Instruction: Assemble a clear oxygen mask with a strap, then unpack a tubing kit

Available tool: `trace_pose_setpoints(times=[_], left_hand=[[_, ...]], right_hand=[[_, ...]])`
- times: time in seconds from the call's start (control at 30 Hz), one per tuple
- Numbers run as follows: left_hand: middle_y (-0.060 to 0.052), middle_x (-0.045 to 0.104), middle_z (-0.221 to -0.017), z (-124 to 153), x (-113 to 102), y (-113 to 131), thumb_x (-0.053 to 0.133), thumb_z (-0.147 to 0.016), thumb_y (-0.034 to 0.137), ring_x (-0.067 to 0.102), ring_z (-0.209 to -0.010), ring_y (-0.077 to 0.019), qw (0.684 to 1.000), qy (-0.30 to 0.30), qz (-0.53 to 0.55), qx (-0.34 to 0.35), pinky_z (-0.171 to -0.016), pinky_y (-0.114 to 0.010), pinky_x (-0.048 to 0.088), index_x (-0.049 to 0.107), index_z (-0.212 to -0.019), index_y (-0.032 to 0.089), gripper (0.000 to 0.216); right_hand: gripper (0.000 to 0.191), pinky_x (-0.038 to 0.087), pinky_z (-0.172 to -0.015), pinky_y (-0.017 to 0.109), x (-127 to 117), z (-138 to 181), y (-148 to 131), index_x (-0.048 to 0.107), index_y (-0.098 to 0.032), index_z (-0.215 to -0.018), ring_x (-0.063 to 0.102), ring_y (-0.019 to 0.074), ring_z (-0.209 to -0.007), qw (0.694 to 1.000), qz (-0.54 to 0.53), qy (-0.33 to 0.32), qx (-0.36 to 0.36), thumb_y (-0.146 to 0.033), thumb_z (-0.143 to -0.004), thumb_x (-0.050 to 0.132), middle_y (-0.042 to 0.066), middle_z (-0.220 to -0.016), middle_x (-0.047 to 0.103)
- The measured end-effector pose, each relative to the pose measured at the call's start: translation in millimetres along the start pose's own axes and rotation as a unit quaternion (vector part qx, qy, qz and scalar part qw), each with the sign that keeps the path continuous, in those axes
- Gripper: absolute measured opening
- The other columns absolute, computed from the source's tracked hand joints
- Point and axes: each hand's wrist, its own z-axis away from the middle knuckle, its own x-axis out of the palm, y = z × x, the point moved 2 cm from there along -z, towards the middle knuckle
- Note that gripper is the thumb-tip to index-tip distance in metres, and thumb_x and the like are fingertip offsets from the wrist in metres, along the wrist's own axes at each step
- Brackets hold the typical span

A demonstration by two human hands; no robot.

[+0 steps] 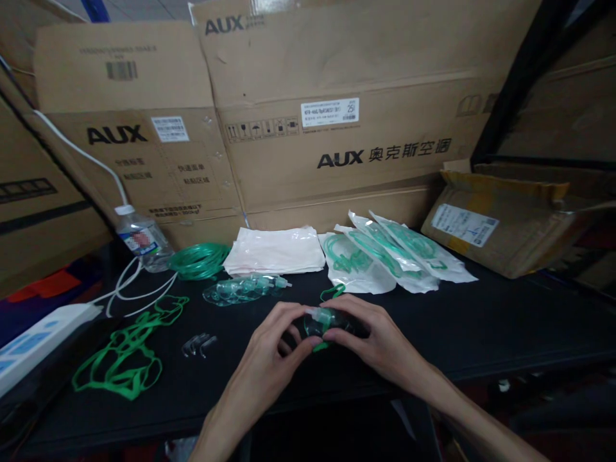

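Between my two hands is a clear green-tinted oxygen mask [316, 326] with a pale connector on its front. My left hand [275, 343] grips its left side with fingers and thumb. On the opposite side, my right hand [373, 330] holds the edge, thumb near the middle. A green elastic strap [333, 291] loops out behind the mask, and a bit of green shows below it. Much of the mask is hidden by my fingers. Just beyond my left hand lie several stacked clear masks [240, 289].
Left lie green elastic straps [122, 356], small clear clips [198, 345], coiled green tubing [199, 260], a plastic bottle [144, 240] and a power strip [45, 343]. Behind are white bags [274, 250] and packed green tubing sets [385, 250]. Cardboard [346, 70] backs the table; a box [505, 218] stands right.
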Motion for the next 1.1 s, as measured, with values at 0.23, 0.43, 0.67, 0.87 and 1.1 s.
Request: trace_pose_setpoints(times=[0.23,0.43,0.67,0.87,1.1], left_hand=[[-0.002,0.067,-0.11,-1.8,3.1,0.1,0.074,-0.084,0.027,0.065,-0.079,-0.0137,1.0,-0.004,0.011,0.012,-0.056,-0.019,0.054,0.066,-0.116,0.028,0.033],[-0.003,0.069,-0.1,1.9,-0.5,-2.5,0.067,-0.086,0.029,0.064,-0.069,-0.013,0.999,0.034,0.022,-0.023,-0.053,-0.021,0.053,0.068,-0.115,0.024,0.029],[-0.003,0.068,-0.095,2.0,-7.3,-5.1,0.065,-0.09,0.039,0.065,-0.069,-0.0142,0.988,0.102,0.089,-0.075,-0.055,-0.023,0.056,0.061,-0.114,0.022,0.03],[-0.003,0.066,-0.095,7.2,-6.6,5.2,0.064,-0.094,0.032,0.063,-0.073,-0.0128,0.995,0.094,0.002,0.037,-0.057,-0.021,0.054,0.073,-0.102,0.024,0.015],[-0.001,0.06,-0.083,4.0,-2.1,12.3,0.063,-0.094,0.022,0.059,-0.071,-0.012,0.992,0.039,-0.031,0.114,-0.061,-0.021,0.05,0.074,-0.099,0.023,0.012]], right_hand=[[0.031,0.053,-0.092,0.032,-0.2,-1.2,-7.4,0.069,-0.023,-0.118,0.069,0.0209,-0.103,1.0,-0.015,-0.011,-0.003,-0.029,-0.088,0.075,0.006,-0.112,0.074],[0.052,0.052,-0.1,0.037,-1.5,3.6,-8.6,0.061,-0.026,-0.136,0.065,0.0257,-0.12,1.0,-0.001,-0.028,0.005,-0.035,-0.087,0.076,0.009,-0.131,0.069],[0.055,0.057,-0.094,0.036,2.1,3.8,0.8,0.06,-0.024,-0.137,0.071,0.0225,-0.102,0.998,-0.04,0.003,0.056,-0.034,-0.085,0.077,0.007,-0.119,0.074],[0.05,0.055,-0.1,0.039,3.4,3.6,-0.2,0.06,-0.025,-0.136,0.069,0.0235,-0.11,0.988,-0.11,0.022,0.104,-0.037,-0.089,0.073,0.004,-0.11,0.074],[0.041,0.055,-0.1,0.037,16.1,0.0,-7.7,0.065,-0.025,-0.126,0.07,0.0192,-0.101,0.967,-0.229,-0.023,0.113,-0.033,-0.087,0.075,0.003,-0.109,0.073]])
